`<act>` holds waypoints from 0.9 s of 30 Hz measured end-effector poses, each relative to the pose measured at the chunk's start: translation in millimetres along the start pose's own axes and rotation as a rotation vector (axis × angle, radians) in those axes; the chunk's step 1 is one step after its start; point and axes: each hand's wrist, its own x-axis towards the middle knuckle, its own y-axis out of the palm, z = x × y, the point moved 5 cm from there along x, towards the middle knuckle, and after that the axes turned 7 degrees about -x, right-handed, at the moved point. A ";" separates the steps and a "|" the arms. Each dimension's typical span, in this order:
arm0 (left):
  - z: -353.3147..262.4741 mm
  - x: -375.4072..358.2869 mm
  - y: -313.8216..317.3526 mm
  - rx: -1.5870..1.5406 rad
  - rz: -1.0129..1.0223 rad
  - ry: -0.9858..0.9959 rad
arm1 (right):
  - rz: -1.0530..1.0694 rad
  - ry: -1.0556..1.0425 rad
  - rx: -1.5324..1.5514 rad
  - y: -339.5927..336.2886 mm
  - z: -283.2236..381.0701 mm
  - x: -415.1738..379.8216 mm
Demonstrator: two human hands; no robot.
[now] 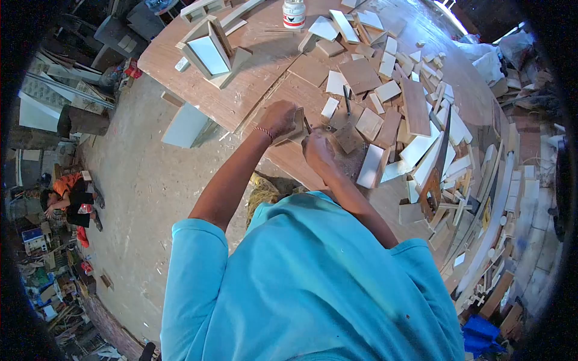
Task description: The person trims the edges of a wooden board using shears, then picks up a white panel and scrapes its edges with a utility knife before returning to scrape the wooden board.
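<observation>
At the near edge of the wooden worktable [253, 90], my left hand [279, 118], with a braided band at the wrist, is closed on a small wooden piece [295, 131]. Just to its right, my right hand [318, 150] has its fingers closed around a thin dark tool [307, 125], whose tip meets the piece; its kind is too small to make out. A dark pen-like tool [347, 100] lies beyond my right hand, among wood offcuts. A flat brown board [348, 138] rests just right of that hand.
Many wood and white-faced offcuts [388, 90] cover the table's right side. A white jar [294, 13] stands at the back. A wooden frame assembly [212, 51] sits at the far left. A saw [431, 191] leans among scraps. Another person [69, 195] sits on the floor at left.
</observation>
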 end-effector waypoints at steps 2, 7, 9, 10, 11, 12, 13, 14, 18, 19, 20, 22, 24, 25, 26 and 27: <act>-1.7 -1.1 -2.8 -0.007 -0.007 0.026 | -0.017 0.097 0.117 -3.9 4.4 -1.6; -6.9 -5.5 -1.8 -0.030 0.064 -0.029 | 0.043 0.053 -0.021 21.7 -12.7 31.5; -11.2 -7.7 -2.7 -0.046 -0.038 0.065 | 0.145 -0.070 -0.020 -0.4 -0.1 24.1; -11.2 -7.9 -2.4 -0.040 -0.039 0.070 | 0.254 -0.188 -0.021 -4.6 8.0 18.3; -11.9 -8.5 -1.6 -0.035 -0.015 0.072 | 0.248 -0.189 -0.014 -4.6 5.3 17.4; -12.3 -6.3 -2.9 -0.029 0.003 0.076 | 0.273 -0.097 0.082 -3.5 0.0 19.5; -10.8 -3.8 -2.3 -0.023 -0.001 0.082 | 0.300 -0.004 0.178 -1.6 -4.9 20.3; -5.5 -1.4 2.6 -0.009 0.006 0.060 | 0.298 -0.006 0.180 -3.1 -2.7 13.0; -4.7 -0.2 0.9 0.006 -0.012 0.081 | 0.041 -0.168 -0.056 -6.1 6.0 -2.6; -5.8 -0.2 1.3 -0.001 -0.006 0.079 | -0.015 -0.190 -0.105 -3.9 3.4 -2.1; -7.8 -0.9 -1.8 0.002 0.000 0.063 | -0.008 -0.185 -0.109 -8.4 8.5 -5.8; -6.4 -3.7 -0.9 0.000 0.013 0.039 | 0.052 -0.112 -0.217 -19.6 22.9 -15.1; -10.9 -5.8 -5.4 0.022 -0.049 0.082 | 0.031 -0.103 -0.226 -12.1 21.3 -8.0; -13.9 -6.9 -6.0 0.017 -0.051 0.080 | 0.000 -0.098 -0.232 -9.4 18.8 -2.4; -23.0 -10.3 -11.9 0.011 -0.025 0.062 | -0.002 -0.098 -0.236 -3.8 14.4 3.8; -27.8 -11.6 -15.8 0.008 -0.001 0.046 | -0.029 -0.116 -0.239 -0.4 12.9 9.7</act>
